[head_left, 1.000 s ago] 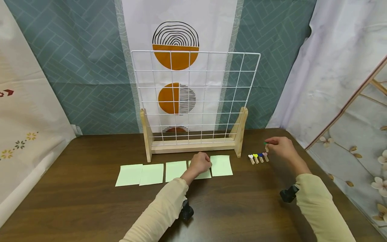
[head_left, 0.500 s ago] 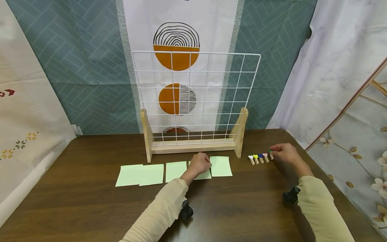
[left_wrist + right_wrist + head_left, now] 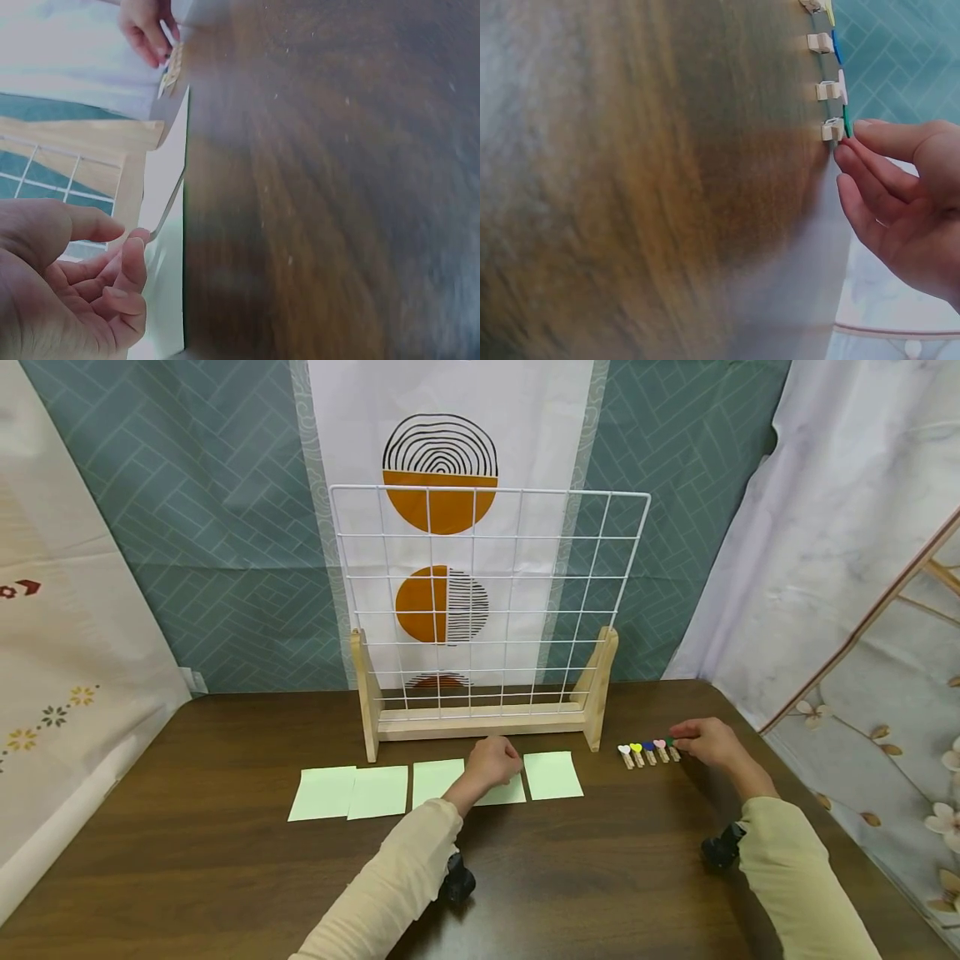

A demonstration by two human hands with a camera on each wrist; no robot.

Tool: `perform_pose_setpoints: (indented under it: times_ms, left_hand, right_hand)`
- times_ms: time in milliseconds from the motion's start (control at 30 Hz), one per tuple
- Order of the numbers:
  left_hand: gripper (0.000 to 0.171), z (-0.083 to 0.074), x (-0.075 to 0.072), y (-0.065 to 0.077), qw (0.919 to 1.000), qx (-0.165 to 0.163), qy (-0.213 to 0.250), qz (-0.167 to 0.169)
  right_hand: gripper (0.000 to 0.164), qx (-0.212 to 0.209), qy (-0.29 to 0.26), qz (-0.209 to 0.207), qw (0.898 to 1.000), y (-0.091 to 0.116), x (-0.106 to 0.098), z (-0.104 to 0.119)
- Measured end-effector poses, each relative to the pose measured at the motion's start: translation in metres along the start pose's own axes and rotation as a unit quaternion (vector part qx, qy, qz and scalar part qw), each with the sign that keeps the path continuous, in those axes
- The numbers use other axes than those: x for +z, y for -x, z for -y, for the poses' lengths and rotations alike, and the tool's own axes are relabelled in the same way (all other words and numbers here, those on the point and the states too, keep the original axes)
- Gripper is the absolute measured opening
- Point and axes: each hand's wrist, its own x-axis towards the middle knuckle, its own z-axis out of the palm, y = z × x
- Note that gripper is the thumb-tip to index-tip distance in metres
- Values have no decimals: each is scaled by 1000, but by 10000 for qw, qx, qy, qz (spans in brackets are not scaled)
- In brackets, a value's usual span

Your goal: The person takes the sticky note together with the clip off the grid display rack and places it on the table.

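Observation:
Several pale green paper notes lie in a row on the brown table. My left hand (image 3: 491, 762) hovers low over the fourth note (image 3: 504, 792), fingers loosely bent, with a fingertip at the lifted edge of the rightmost note (image 3: 553, 775). Between thumb and forefinger, my right hand (image 3: 708, 742) pinches the green heart of a small wooden clothespin (image 3: 832, 130) lying on the table. To its left, in a row, are clothespins with a pink heart (image 3: 662, 750), a blue heart (image 3: 650, 753), a yellow heart (image 3: 637, 754) and a white heart (image 3: 626, 756).
A white wire grid (image 3: 491, 577) stands upright in a wooden base (image 3: 480, 724) behind the notes. Patterned cloths hang at the back and both sides. The brown table (image 3: 225, 877) extends toward me.
My right hand has lowered the green-hearted clothespin and set it at the right end of the clothespin row. The rightmost note has shifted slightly nearer me. My left hand has barely moved.

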Motion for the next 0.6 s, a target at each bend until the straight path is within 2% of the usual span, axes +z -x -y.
perform_pose_setpoints:
  times_ms: [167,233,300,467,600]
  left_hand:
    - [12,7,-8,0,9998,152,123,-17]
    - [13,11,-13,2,9993,298,207,10]
    - [13,16,-19,6,9981,578,204,38]
    - [15,28,-43,24,9909,1255,-471,-82]
    - [16,37,-67,39,9819,1611,-949,-293]
  right_hand:
    - [25,-184,232,-128,9995,0,-3,3]
    - [25,-299,291,-197,9989,2,-3,6]
    - [25,-406,284,-273,9984,4,-2,11]
    - [28,-628,181,-506,9966,9,-4,33]
    - [30,-670,107,-613,9958,12,-8,58]
